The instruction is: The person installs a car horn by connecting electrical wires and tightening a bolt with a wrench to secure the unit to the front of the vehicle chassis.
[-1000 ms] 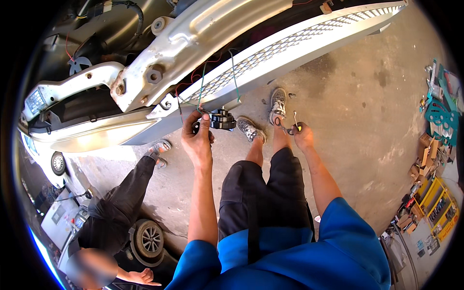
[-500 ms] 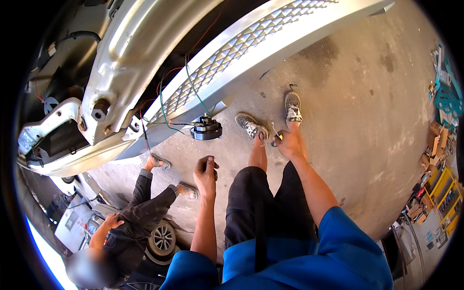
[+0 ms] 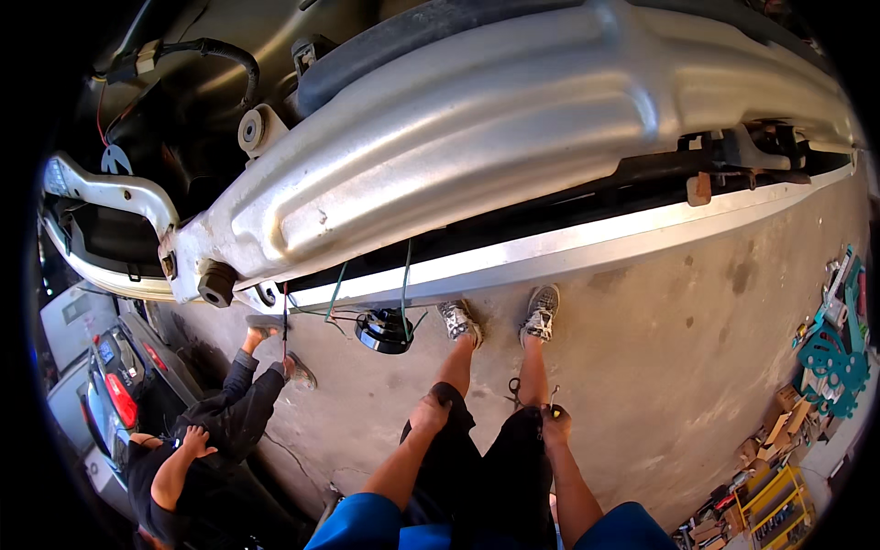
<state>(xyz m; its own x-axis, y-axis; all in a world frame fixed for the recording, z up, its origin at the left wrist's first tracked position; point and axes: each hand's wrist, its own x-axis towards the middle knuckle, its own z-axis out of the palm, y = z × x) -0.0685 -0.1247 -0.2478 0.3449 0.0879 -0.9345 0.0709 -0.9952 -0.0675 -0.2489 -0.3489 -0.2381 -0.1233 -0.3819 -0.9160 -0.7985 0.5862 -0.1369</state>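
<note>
My left hand (image 3: 429, 415) is curled closed at the knee of my black trousers (image 3: 446, 458), its fingertips against the cloth. By the other leg, my right hand (image 3: 555, 429) is closed round a small tool with a yellow part (image 3: 555, 412) and a thin shaft sticking up. Dark scissor-like loops (image 3: 514, 394) show just left of that hand; whether it holds them is unclear. Ahead of my left hand, a black round electrical unit (image 3: 383, 331) hangs on thin green and red wires (image 3: 337, 291) below the edge of a silver car bumper cover (image 3: 550, 249). Neither hand touches it.
A broad metal bumper beam (image 3: 440, 137) spans the upper view. At the lower left sits another person (image 3: 197, 445), with a car with red tail lights (image 3: 121, 401) behind. On the right are a teal plastic part (image 3: 832, 362), cardboard boxes (image 3: 775, 426) and a yellow rack (image 3: 775, 509).
My view has shifted, bringing more of the beam into sight. Both hands have come back toward my legs, the left one to the knee. The tool stays in my right hand.
</note>
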